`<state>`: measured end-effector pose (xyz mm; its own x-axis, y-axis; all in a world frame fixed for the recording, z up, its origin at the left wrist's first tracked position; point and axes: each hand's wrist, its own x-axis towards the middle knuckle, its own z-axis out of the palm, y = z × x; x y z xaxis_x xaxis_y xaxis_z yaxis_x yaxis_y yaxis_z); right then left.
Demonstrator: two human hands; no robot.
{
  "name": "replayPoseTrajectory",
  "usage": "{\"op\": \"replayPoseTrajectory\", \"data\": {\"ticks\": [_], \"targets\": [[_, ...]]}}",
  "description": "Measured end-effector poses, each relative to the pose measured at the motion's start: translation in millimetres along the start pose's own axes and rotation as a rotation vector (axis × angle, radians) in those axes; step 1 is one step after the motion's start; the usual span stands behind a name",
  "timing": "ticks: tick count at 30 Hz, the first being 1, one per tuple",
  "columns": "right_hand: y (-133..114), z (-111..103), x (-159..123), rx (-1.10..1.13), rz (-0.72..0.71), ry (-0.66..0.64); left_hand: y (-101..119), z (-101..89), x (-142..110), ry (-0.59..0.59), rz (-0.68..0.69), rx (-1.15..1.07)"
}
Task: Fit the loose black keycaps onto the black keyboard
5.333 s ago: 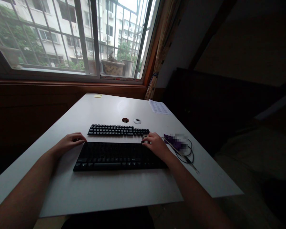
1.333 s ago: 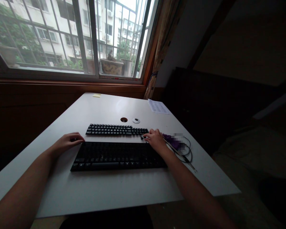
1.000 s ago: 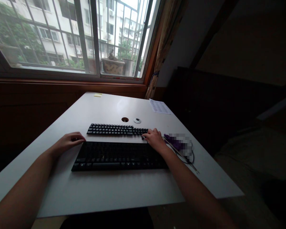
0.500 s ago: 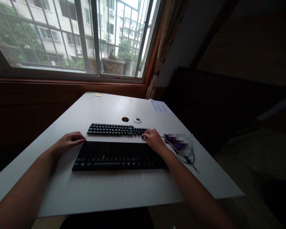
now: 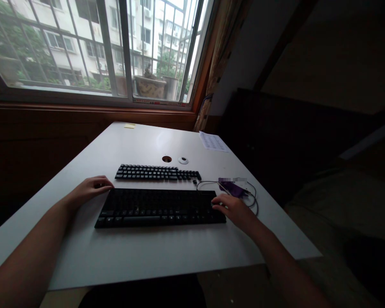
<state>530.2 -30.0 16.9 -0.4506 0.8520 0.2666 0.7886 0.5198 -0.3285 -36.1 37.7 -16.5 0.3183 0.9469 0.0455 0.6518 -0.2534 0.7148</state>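
A black keyboard point(image 5: 160, 209) lies flat on the white desk; its front rows carry keycaps, while the upper part is too dark to make out clearly. My left hand point(image 5: 94, 188) rests at its far left corner, thumb and fingers closed on the edge. Over the right end of the keyboard, my right hand point(image 5: 232, 207) pinches what looks like a small keycap, mostly hidden by the fingertips. Behind the keyboard, loose black keycaps point(image 5: 147, 172) stand in neat rows. One separate keycap point(image 5: 194, 182) sits in front of their right end.
On the right lies a purple item point(image 5: 232, 189), partly pixelated, with a thin dark cable point(image 5: 256, 205) around it. Farther back are a round desk hole point(image 5: 167, 159), a white ring cover point(image 5: 183, 160), a printed sheet point(image 5: 213, 141) and yellow sticky notes point(image 5: 129, 126).
My right hand has moved from the loose keycaps toward me and right, onto the keyboard's right end. The left hand stays at the corner. The view has shifted slightly.
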Motion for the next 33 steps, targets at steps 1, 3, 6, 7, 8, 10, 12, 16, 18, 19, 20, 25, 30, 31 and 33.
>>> {"op": "replayPoseTrajectory", "data": {"ticks": [1,3,6,7,8,10,12,16,18,19,20,25,30,31,33], "targets": [[0,0,-3,-0.003,-0.01,-0.004,0,-0.1,0,-0.002,0.001,-0.001],[1,1,-5,-0.011,-0.028,-0.012,-1,-0.2,0,-0.002,0.002,-0.006],[1,4,-6,-0.016,-0.044,-0.034,-2,-0.4,0,-0.003,0.001,-0.008],[1,6,-6,-0.012,-0.047,-0.034,-3,-0.4,0,-0.005,0.001,-0.005],[1,7,-6,-0.006,-0.049,-0.034,-3,-0.4,1,-0.007,0.0,-0.002],[1,8,-7,0.007,-0.049,-0.032,-3,-0.4,1,-0.003,-0.001,0.003],[1,10,-8,0.013,-0.046,-0.036,-3,-0.5,0,-0.001,-0.004,0.005],[3,11,-11,0.012,-0.037,-0.04,1,-1.0,0,0.006,-0.006,0.011],[4,12,-12,0.013,-0.034,-0.034,3,-1.2,0,0.007,-0.002,0.016],[4,13,-13,0.012,-0.035,-0.03,3,-1.2,0,0.006,-0.001,0.019],[5,13,-13,0.008,-0.039,-0.024,4,-1.2,1,0.007,-0.002,0.022],[4,15,-14,-0.03,-0.074,0.002,5,-1.2,0,0.014,-0.014,0.035],[0,17,-15,-0.085,-0.07,-0.005,6,-2.0,-1,0.01,-0.013,0.043],[-1,17,-16,-0.099,-0.071,-0.008,6,-2.0,-1,0.01,-0.016,0.045],[-4,18,-16,-0.134,-0.07,-0.01,6,-1.9,-1,0.01,-0.024,0.049]]}}
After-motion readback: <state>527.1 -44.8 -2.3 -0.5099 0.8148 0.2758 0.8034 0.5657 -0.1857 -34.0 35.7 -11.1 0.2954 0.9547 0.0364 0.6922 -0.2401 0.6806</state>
